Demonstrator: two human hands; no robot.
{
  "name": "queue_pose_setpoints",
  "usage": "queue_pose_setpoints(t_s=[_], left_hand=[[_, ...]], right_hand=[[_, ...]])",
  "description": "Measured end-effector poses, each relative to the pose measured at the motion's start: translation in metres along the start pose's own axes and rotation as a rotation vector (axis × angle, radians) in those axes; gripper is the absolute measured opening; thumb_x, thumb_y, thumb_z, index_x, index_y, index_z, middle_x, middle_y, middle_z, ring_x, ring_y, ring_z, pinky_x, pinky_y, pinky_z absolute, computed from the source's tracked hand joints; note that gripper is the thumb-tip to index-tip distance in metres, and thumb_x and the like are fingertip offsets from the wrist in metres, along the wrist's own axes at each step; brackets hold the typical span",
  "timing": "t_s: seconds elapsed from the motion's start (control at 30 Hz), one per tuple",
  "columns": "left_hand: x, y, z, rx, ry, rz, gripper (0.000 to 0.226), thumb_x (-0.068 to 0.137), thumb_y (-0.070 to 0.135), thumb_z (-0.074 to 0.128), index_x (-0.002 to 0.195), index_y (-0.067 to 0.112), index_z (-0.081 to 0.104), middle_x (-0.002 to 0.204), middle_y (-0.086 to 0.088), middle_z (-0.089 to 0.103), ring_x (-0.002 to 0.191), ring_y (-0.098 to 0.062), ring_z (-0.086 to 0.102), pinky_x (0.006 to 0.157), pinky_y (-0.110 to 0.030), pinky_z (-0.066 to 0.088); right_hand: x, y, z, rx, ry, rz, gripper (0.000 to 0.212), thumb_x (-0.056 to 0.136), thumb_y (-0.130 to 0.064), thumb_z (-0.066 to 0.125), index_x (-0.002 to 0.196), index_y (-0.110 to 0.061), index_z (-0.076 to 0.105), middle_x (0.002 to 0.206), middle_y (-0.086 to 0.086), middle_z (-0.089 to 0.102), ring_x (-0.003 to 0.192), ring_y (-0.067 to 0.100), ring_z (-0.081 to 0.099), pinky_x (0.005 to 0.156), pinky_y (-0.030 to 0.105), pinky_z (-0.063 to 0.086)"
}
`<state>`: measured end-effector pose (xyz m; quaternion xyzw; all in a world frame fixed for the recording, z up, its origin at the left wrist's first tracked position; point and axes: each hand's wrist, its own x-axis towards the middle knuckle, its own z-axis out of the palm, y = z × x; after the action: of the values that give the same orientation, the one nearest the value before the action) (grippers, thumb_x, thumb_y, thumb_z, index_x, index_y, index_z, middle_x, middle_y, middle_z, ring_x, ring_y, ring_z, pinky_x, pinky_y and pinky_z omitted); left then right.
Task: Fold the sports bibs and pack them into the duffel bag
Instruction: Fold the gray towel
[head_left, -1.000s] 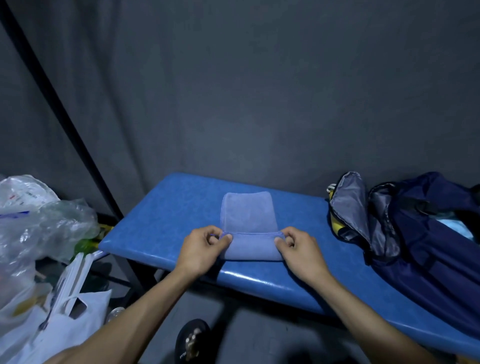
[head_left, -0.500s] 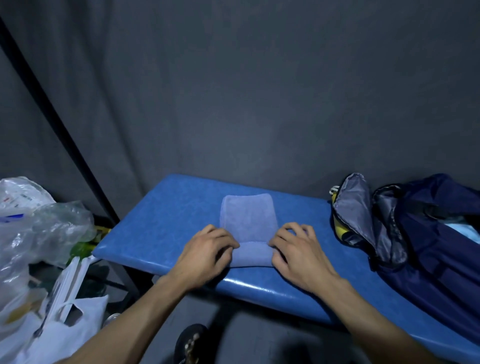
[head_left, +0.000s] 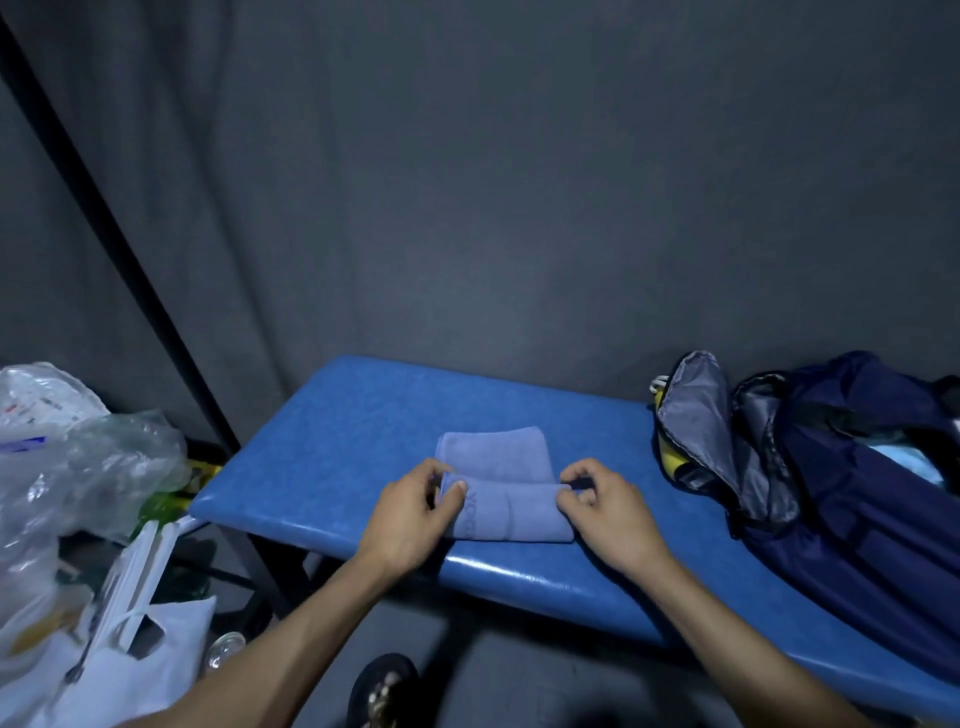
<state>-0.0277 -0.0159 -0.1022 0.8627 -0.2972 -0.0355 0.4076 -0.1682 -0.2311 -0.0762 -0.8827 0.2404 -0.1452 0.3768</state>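
A light blue folded bib (head_left: 501, 488) lies on the blue padded bench (head_left: 332, 441), near its front edge. Its near part is folded over the far part. My left hand (head_left: 415, 512) pinches the fold's left end between thumb and fingers. My right hand (head_left: 605, 512) pinches the right end the same way. The navy duffel bag (head_left: 862, 499) lies open at the bench's right end, its grey-lined flap turned up and something yellow and something pale showing inside.
A dark grey curtain (head_left: 519, 208) hangs behind the bench, with a slanted black pole (head_left: 109, 218) at left. Clear and white plastic bags (head_left: 88, 467) pile up left of the bench. A dark shoe (head_left: 382, 691) shows on the floor below.
Both hands pressed the near fold flat half a second ago. Now they have lifted and pinch the ends of the fold, which reaches farther over the cloth.
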Motion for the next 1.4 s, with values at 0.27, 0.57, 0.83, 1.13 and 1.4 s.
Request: queue_pose_setpoints(t_s=[0.27,0.57,0.83,1.13,1.4], left_hand=[[0.011,0.006,-0.005,0.269,0.084,0.438,0.013,0.088,0.024,0.061,0.095,0.032,0.069,0.1,0.017,0.061,0.092,-0.016,0.05,0.081,-0.038,0.051],[0.009,-0.011,-0.024,0.231,-0.151,0.521,0.041,0.09,0.051,0.064,0.126,0.032,0.059,0.119,0.02,0.057,0.111,-0.007,0.051,0.098,-0.022,0.041],[0.023,0.008,-0.008,-0.099,-0.067,-0.079,0.053,0.084,0.07,0.052,0.087,0.02,0.07,0.08,0.008,0.073,0.081,-0.01,0.069,0.074,-0.034,0.055],[0.045,0.005,0.005,0.186,-0.015,-0.124,0.023,0.097,0.051,0.052,0.102,0.03,0.059,0.101,0.002,0.056,0.095,-0.023,0.059,0.085,-0.037,0.048],[0.041,-0.008,-0.002,0.129,-0.116,0.042,0.039,0.087,0.065,0.028,0.083,0.036,0.054,0.09,0.002,0.057,0.093,-0.016,0.054,0.087,-0.036,0.043]], right_hand=[[0.006,0.009,0.006,-0.454,0.205,-0.645,0.01,0.095,-0.029,0.056,0.091,-0.024,0.063,0.088,-0.01,0.055,0.083,0.02,0.052,0.071,0.033,0.033],[0.003,0.02,-0.003,-0.41,-0.076,-0.552,0.042,0.084,-0.042,0.055,0.123,-0.03,0.062,0.115,-0.019,0.061,0.108,0.005,0.049,0.092,0.026,0.035],[0.015,0.0,0.005,-0.101,0.027,-0.033,0.034,0.098,-0.051,0.051,0.075,-0.026,0.047,0.065,-0.008,0.055,0.069,0.016,0.056,0.066,0.038,0.045],[0.045,-0.019,0.018,-0.182,-0.015,0.286,0.06,0.089,-0.079,0.032,0.075,-0.023,0.046,0.095,0.004,0.068,0.093,0.031,0.064,0.075,0.038,0.048],[0.043,-0.029,0.019,0.354,-0.016,0.38,0.049,0.086,-0.061,0.065,0.072,-0.017,0.047,0.081,-0.001,0.056,0.077,0.019,0.058,0.07,0.033,0.043]])
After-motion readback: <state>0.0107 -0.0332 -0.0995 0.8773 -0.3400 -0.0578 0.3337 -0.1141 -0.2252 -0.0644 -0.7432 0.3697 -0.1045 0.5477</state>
